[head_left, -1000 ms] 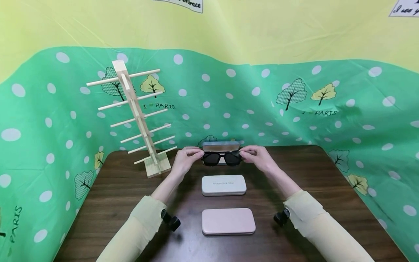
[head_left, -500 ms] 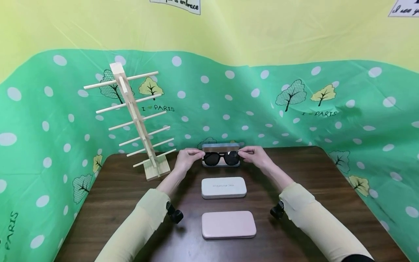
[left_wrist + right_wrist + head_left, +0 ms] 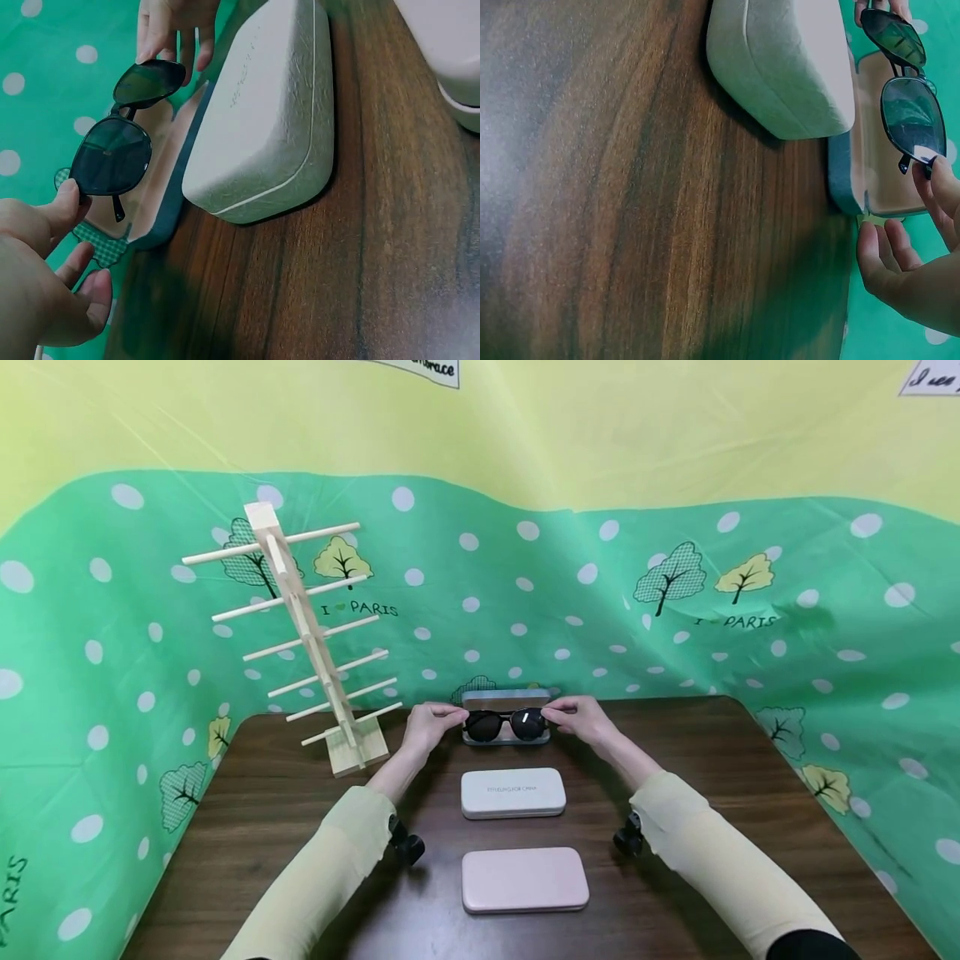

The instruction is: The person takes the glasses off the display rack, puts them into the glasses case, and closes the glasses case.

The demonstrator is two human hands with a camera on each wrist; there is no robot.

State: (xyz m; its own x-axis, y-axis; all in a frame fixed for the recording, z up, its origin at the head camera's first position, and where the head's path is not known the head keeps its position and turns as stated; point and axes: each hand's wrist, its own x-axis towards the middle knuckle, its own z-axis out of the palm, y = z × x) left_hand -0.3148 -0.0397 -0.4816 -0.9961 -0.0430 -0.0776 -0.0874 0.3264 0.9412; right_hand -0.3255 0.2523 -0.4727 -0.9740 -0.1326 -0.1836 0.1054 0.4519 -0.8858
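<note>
Dark sunglasses [image 3: 506,725] with a double bridge are held by both hands, one at each end of the frame. My left hand [image 3: 433,727] pinches the left end between thumb and finger, and my right hand [image 3: 581,720] pinches the right end. Behind and below them lies an open glasses case [image 3: 506,700], blue outside with a tan lining, at the back of the table. In the left wrist view the sunglasses [image 3: 112,156] overlap the case's inside, lenses facing the camera. A folded temple tip [image 3: 904,163] shows under the lens in the right wrist view.
A closed white glasses case [image 3: 513,793] lies in front of the open one, and a closed pink case [image 3: 525,881] nearer still. At the back left stands a wooden rack [image 3: 311,635] with several pegs. The dark wooden table [image 3: 720,793] meets a green patterned cloth [image 3: 585,635] behind.
The sunglasses have tilted so their lenses show rounder, and sit slightly lower in view over the open case. Both hands keep hold; the forearms have drawn slightly inward.
</note>
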